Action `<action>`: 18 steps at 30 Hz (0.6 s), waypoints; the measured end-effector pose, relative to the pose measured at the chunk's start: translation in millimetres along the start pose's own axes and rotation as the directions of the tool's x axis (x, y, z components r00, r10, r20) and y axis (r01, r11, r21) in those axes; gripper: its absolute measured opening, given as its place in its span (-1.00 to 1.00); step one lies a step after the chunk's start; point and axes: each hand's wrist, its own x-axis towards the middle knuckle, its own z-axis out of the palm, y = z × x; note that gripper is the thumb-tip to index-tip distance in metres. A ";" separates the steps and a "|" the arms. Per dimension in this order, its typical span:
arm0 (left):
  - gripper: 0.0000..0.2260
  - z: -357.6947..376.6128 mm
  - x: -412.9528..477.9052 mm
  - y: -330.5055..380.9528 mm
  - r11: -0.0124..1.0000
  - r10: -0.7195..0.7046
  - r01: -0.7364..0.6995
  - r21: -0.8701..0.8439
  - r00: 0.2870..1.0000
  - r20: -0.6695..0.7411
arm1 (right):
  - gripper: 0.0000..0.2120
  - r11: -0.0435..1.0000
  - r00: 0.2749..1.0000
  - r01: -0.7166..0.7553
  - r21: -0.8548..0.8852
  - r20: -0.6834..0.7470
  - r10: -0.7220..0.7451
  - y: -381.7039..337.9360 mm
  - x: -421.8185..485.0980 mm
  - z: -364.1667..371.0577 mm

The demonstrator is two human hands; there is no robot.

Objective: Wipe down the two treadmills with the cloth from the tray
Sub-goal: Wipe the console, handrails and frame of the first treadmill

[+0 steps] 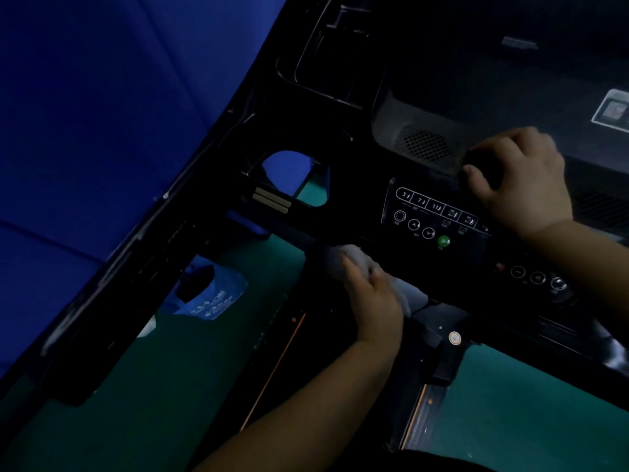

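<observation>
A black treadmill console point(439, 216) with white button icons and a green button point(443, 241) fills the middle and right of the dim view. My left hand point(372, 298) grips a pale grey cloth point(360, 255) and holds it against the console's lower front edge, left of the green button. My right hand point(520, 178) is curled over a dark rounded part at the console's top edge, beside a grey speaker grille point(422, 144). I cannot tell whether that dark part is a handle or a separate thing.
A blue wall point(102, 131) covers the left side. The floor point(190, 386) below is green. A black handrail point(136, 267) runs diagonally down to the left. A blue bag-like item point(211, 294) lies on the floor. More round buttons point(537, 277) sit at the right.
</observation>
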 end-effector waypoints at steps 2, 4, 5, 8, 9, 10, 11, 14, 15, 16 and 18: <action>-0.49 -13.0 -7.6 3.8 0.998 0.057 -0.056 -0.004 0.998 0.029 | -0.68 1.000 1.000 0.004 -0.001 0.001 -0.004 0.9 0.1 0.1; -0.49 -26.9 -6.9 20.0 0.978 0.208 -0.208 -0.006 0.978 -0.027 | -0.68 1.000 1.000 0.011 -0.007 -0.003 -0.011 1.7 0.0 0.4; -0.50 -32.2 -1.1 31.1 0.961 0.277 -0.275 0.034 0.958 -0.072 | -0.69 1.000 1.000 0.010 -0.010 -0.004 -0.010 1.7 0.0 0.5; -0.53 -49.8 44.4 46.9 0.825 0.490 -0.437 0.357 0.869 -0.069 | -0.70 1.000 1.000 0.007 -0.016 -0.001 -0.007 0.2 0.2 0.5; -0.54 -53.3 59.1 48.8 0.715 0.543 -0.493 0.495 0.838 0.051 | -0.70 1.000 1.000 0.010 -0.017 -0.003 -0.010 0.2 0.3 0.4; -0.55 -56.6 72.6 45.1 0.571 0.570 -0.550 0.609 0.800 0.189 | -0.69 1.000 1.000 0.014 -0.017 -0.007 -0.014 0.5 0.2 0.4; -0.56 -60.0 84.6 40.0 0.441 0.575 -0.590 0.676 0.764 0.292 | -0.67 1.000 1.000 0.016 -0.016 -0.009 -0.016 1.0 0.1 0.5; -0.63 -75.4 115.5 39.8 0.238 0.646 -0.674 0.699 0.647 0.404 | -0.63 1.000 1.000 0.011 -0.019 -0.010 -0.012 1.9 0.4 0.8; -0.65 -83.0 126.1 44.3 0.190 0.671 -0.688 0.700 0.612 0.420 | -0.62 1.000 1.000 0.009 -0.021 -0.010 -0.009 1.8 0.8 1.0; -0.67 -91.5 138.3 50.7 0.158 0.683 -0.699 0.697 0.587 0.434 | -0.61 1.000 1.000 0.007 -0.023 -0.010 -0.008 1.5 1.0 1.4; -0.67 -107.9 160.1 68.0 0.169 0.675 -0.697 0.697 0.597 0.434 | -0.61 1.000 1.000 0.008 -0.020 -0.013 -0.009 1.7 1.6 1.7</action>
